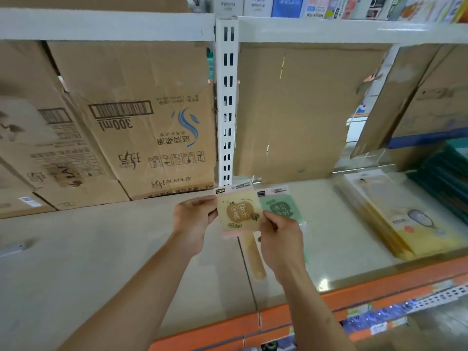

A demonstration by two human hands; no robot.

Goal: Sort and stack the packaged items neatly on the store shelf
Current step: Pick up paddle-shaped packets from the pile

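Observation:
A yellow paddle-shaped packaged item with a long handle hangs just above the shelf board. My left hand pinches its left edge and my right hand grips its lower right corner. Behind it lies a green packaged item of the same kind, flat on the shelf and partly hidden by my right hand. A stack of flat yellow packaged items lies on the shelf at the right.
Brown cardboard boxes stand at the back left, a cardboard sheet at the back right. A white slotted upright divides the bays. Dark green items sit at the far right. The shelf's orange front edge runs below.

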